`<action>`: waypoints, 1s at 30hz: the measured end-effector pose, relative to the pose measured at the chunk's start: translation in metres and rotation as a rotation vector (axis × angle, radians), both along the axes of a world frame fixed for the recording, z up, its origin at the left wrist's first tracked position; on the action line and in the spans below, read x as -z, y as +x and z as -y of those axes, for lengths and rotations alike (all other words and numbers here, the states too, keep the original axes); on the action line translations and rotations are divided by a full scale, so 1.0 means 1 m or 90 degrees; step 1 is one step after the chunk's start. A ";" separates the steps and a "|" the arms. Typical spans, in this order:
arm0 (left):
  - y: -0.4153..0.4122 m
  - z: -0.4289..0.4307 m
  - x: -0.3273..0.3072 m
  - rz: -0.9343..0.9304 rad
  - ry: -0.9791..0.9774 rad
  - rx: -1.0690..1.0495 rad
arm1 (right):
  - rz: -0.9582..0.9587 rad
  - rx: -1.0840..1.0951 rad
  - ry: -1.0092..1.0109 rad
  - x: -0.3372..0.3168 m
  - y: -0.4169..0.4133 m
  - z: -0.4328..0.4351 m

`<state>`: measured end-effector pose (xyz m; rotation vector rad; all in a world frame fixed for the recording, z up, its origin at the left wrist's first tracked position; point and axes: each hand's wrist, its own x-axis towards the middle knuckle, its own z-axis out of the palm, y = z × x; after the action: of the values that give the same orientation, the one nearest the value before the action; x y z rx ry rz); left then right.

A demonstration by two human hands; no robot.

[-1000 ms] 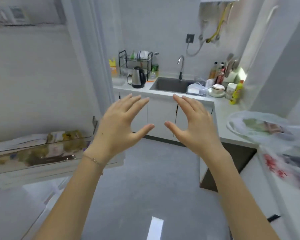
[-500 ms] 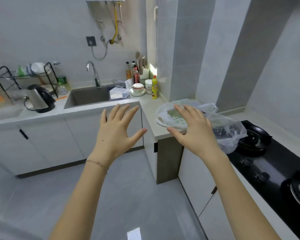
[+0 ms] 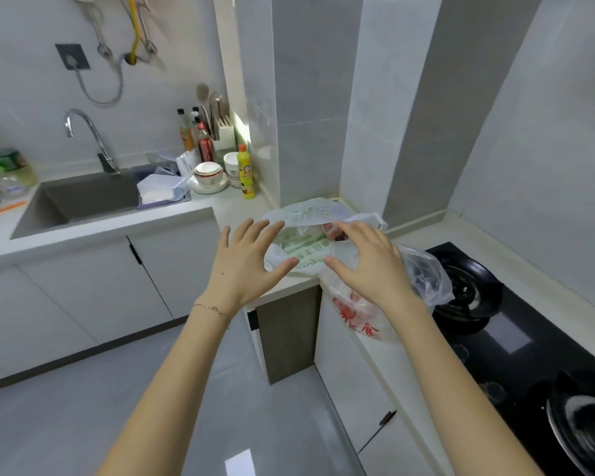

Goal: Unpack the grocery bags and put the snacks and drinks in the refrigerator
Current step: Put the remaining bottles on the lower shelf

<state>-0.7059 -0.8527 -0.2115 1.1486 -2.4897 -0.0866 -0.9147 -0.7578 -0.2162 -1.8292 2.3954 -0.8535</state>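
Two thin plastic grocery bags lie on the corner of the white counter point(image 3: 234, 209). One bag has green print point(image 3: 304, 247); a second bag with red print point(image 3: 356, 319) hangs over the counter's front edge. A red packet point(image 3: 330, 230) shows inside the bags. My left hand point(image 3: 246, 264) hovers with fingers spread just left of the green-print bag. My right hand point(image 3: 368, 261) is spread above the bags, its fingertips near the red packet. Neither hand grips anything. The refrigerator is out of view.
A black gas hob point(image 3: 516, 341) with a dark wok point(image 3: 461, 290) lies right of the bags. A sink point(image 3: 83, 201) with a tap point(image 3: 90, 139) sits at the left. A yellow bottle point(image 3: 245, 173), bowls point(image 3: 208, 175) and a plastic box point(image 3: 164, 190) stand behind. Grey floor lies below.
The view swung right from the open refrigerator door to the counter corner. Both spread hands came forward and closer to the grocery bags.
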 end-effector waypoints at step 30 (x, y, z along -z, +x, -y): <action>-0.232 0.303 0.151 0.211 0.196 0.261 | 0.139 0.131 0.201 0.134 -0.169 0.250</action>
<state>-0.9383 -1.1556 -0.3625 0.7885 -3.0608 -0.4381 -1.0836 -1.0079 -0.3504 -1.3253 2.4365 -0.6020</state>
